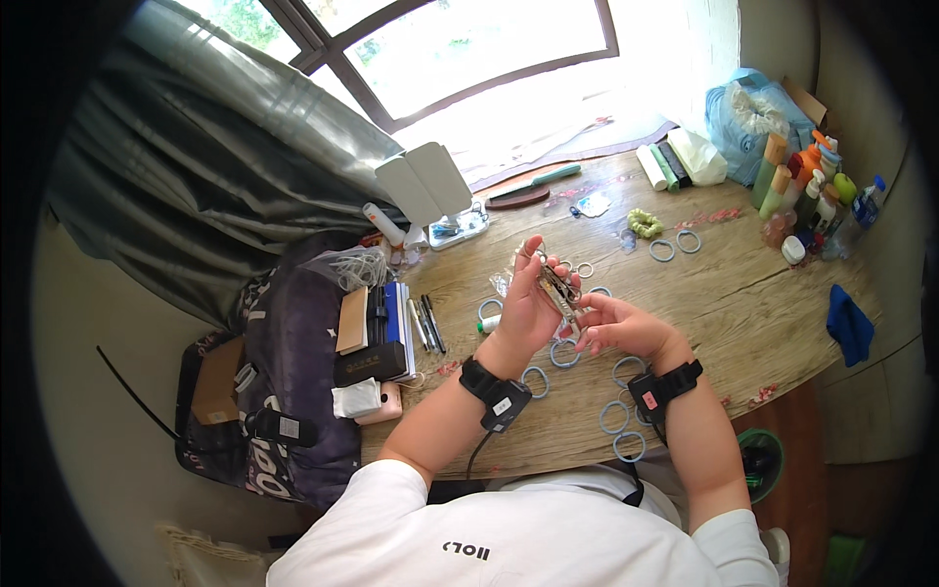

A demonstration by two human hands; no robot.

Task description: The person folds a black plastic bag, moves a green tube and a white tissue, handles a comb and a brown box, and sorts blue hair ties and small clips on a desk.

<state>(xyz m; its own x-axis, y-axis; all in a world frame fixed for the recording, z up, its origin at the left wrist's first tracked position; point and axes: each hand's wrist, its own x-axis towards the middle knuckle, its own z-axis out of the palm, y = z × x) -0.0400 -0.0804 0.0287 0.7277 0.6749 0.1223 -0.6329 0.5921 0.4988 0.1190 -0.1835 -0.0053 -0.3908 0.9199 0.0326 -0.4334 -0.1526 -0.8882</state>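
Above the middle of the table, my left hand (pixel 523 311) is closed around a cluster of small metallic pieces (pixel 558 293), perhaps keys or clips on rings; too small to tell. Its palm is turned up, with the cluster lying across the fingers. From the right, my right hand (pixel 631 331) pinches the lower end of the cluster between thumb and fingers. Light-blue rings lie about on the wood under both hands, one ring (pixel 564 353) just below the cluster. Close to my left wrist is a white spool with a green end (pixel 488 324).
The wooden table (pixel 724 303) stands below a window. Notebooks (pixel 393 328), pens (pixel 427 324) and a pink box (pixel 381 403) are at left. A green scrunchie (pixel 644 223), several bottles (pixel 812 191) and a blue cloth (pixel 849 326) lie right. A brush (pixel 518 197) and a knife-shaped teal item (pixel 556 176) lie behind.
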